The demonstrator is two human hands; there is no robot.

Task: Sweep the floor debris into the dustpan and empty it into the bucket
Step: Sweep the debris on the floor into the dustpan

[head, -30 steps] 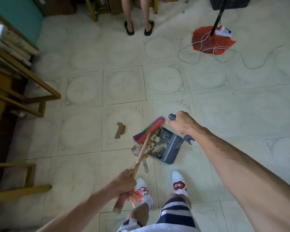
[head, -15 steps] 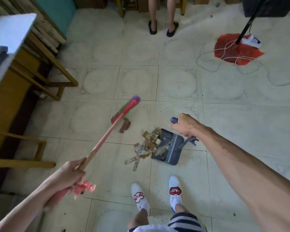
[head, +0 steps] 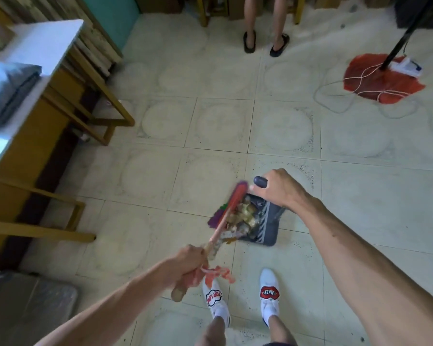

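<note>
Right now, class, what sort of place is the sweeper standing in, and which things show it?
Probably a lived-in indoor room, perhaps a home: pale patterned floor tiles, a white-topped wooden table with a folded grey cloth, and a loose white cord.

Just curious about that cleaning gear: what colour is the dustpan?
The dustpan is dark navy with a pale ribbed strip, seen in the head view.
</note>
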